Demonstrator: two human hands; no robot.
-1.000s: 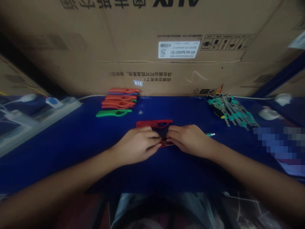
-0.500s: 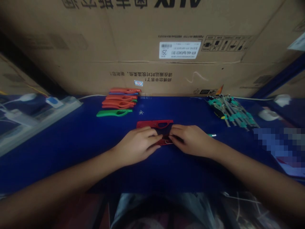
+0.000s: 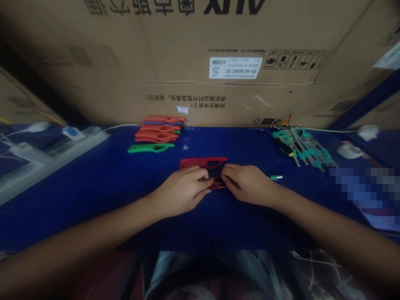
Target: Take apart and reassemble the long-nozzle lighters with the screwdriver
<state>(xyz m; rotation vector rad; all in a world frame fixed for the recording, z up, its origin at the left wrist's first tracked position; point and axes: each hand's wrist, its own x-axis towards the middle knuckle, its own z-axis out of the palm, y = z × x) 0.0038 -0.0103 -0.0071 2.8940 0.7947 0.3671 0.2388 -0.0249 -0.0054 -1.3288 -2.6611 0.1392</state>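
Note:
A flat red plastic part (image 3: 202, 162) with a handle slot lies on the blue table top (image 3: 93, 179) at the middle. My left hand (image 3: 181, 191) rests on its near left side, fingers curled over it. My right hand (image 3: 248, 182) presses the near right side, and the fingertips of both hands meet over a small red piece (image 3: 218, 185) with a thin wire loop. What lies under the fingers is hidden. A small green-tipped tool (image 3: 276, 177) lies just right of my right hand.
A stack of orange handles (image 3: 158, 130) and one green handle (image 3: 150, 148) lie at the back left. A heap of green-handled screwdrivers (image 3: 300, 148) is at the back right. A large cardboard box (image 3: 200, 62) walls the back. White power strips and cables (image 3: 46, 150) line the left.
Both hands have shifted slightly, fingertips working closer together over the small red piece. The red part stays in place.

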